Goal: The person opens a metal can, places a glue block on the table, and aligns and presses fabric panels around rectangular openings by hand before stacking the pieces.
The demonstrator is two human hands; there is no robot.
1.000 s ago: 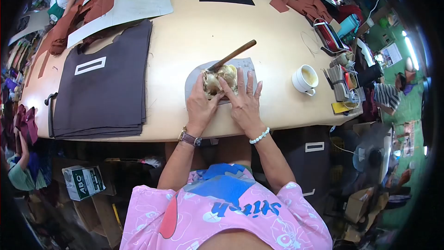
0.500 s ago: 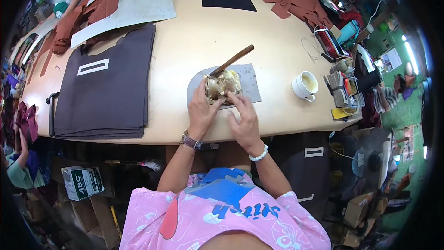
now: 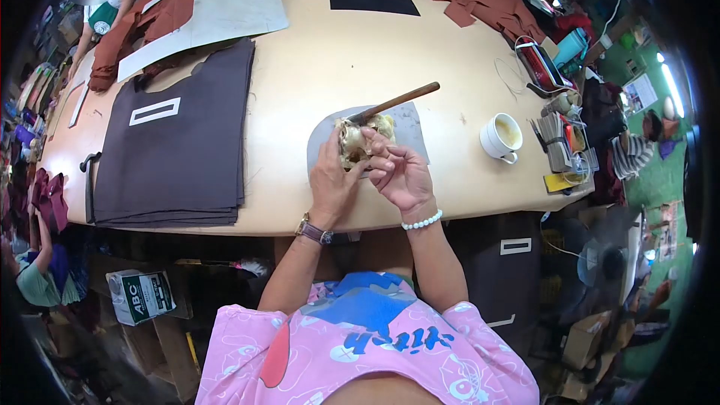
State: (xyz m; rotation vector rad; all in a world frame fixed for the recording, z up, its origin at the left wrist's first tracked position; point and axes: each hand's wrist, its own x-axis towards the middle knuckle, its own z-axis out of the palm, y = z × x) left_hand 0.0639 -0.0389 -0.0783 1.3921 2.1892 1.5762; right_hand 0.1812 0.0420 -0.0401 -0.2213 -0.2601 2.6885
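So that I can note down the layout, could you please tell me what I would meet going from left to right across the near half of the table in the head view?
Stack of dark fabric → left hand → right hand → white cup → yellow item

A cream-and-brown, irregular lumpy mass lies partly hidden over a flat gray sheet; a brown wooden-handled tool slants across its far side, handle rightward.
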